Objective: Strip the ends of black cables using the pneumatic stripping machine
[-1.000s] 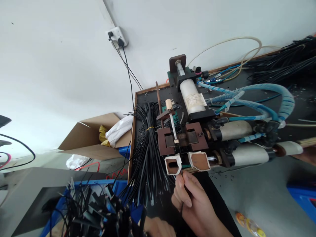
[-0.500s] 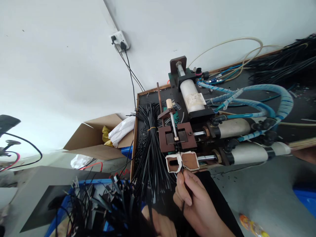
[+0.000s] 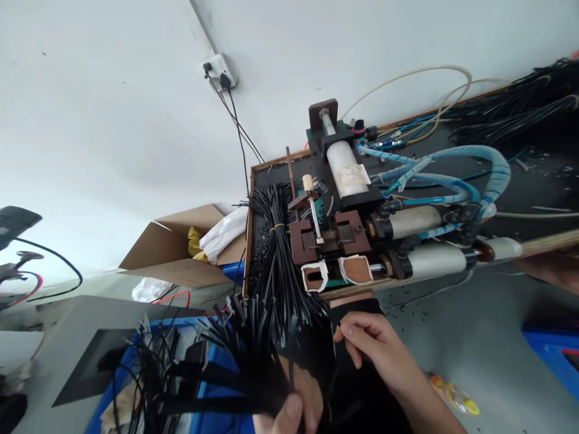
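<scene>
My left hand (image 3: 294, 401), low in the middle, is closed round a thick bundle of flat black cables (image 3: 253, 355), whose loose ends fan out up and to the left. To its right, my right hand (image 3: 377, 346) has thumb and fingertips drawn together just below the machine's front edge. Whatever lies in that pinch is too small and dark to make out. Beyond the right hand, two white-edged brown clamp pads (image 3: 357, 269) of the pneumatic machine (image 3: 328, 238) stand apart with a gap between them.
A tied bundle of black cables (image 3: 278, 253) lies on the bench left of the machine. Air cylinders (image 3: 434, 262) and blue hoses (image 3: 491, 166) extend right. A blue bin (image 3: 217, 416) holds black strips at lower left, near an open cardboard box (image 3: 158, 247).
The two clamp pads have parted. My right hand has drawn back from them, down and to the right. My left hand and its cable bundle have come up further into view.
</scene>
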`<move>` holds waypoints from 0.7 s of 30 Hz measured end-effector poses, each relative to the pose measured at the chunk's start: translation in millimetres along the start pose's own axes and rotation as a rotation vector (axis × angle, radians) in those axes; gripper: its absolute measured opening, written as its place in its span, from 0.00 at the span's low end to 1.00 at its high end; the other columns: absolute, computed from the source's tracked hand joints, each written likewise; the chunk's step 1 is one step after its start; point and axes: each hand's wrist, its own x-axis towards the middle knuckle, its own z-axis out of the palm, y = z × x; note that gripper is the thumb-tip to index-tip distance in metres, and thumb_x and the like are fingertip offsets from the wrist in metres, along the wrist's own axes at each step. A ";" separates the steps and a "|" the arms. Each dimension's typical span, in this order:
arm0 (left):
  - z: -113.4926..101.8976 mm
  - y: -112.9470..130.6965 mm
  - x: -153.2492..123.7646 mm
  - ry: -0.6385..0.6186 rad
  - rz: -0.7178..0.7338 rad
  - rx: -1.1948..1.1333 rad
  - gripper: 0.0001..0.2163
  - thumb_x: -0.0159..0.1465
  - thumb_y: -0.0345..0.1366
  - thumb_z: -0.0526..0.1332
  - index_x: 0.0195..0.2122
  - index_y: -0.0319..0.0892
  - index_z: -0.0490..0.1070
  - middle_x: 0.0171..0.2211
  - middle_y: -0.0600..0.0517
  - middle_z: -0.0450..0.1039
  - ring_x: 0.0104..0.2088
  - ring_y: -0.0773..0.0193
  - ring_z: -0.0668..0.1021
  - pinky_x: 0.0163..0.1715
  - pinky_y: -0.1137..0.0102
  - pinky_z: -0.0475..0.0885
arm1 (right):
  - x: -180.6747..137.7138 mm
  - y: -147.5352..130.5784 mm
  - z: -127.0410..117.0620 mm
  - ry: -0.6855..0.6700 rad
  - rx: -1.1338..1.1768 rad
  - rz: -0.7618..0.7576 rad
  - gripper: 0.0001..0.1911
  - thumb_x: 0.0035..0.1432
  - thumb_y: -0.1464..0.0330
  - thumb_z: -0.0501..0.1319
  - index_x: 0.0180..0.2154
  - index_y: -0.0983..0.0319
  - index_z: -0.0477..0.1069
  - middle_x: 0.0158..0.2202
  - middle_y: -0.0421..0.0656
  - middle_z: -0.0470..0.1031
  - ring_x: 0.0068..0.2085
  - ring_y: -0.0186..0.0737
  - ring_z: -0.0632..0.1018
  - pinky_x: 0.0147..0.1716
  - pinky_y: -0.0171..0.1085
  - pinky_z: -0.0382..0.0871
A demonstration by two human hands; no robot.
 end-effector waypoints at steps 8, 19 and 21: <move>8.1 4.8 -2.6 0.111 -0.086 0.041 0.10 0.67 0.44 0.72 0.35 0.44 0.77 0.16 0.56 0.71 0.16 0.71 0.64 0.18 0.77 0.63 | -25.9 12.5 -38.3 0.287 -0.637 0.013 0.23 0.62 0.49 0.65 0.23 0.57 0.76 0.27 0.45 0.78 0.27 0.44 0.74 0.28 0.41 0.63; 19.1 -16.6 -11.1 0.389 -0.183 0.431 0.15 0.56 0.47 0.80 0.31 0.42 0.82 0.15 0.52 0.76 0.11 0.64 0.72 0.10 0.74 0.68 | -46.0 -51.7 42.8 0.327 -0.709 -0.534 0.09 0.72 0.64 0.61 0.49 0.56 0.79 0.43 0.49 0.80 0.30 0.42 0.75 0.30 0.38 0.71; 27.0 -15.2 -10.0 0.498 -0.145 0.454 0.16 0.53 0.47 0.82 0.35 0.43 0.85 0.19 0.52 0.79 0.15 0.61 0.76 0.13 0.72 0.73 | -39.2 -53.1 54.2 0.214 -0.505 -0.446 0.11 0.74 0.63 0.59 0.41 0.57 0.79 0.36 0.46 0.78 0.29 0.41 0.74 0.28 0.37 0.69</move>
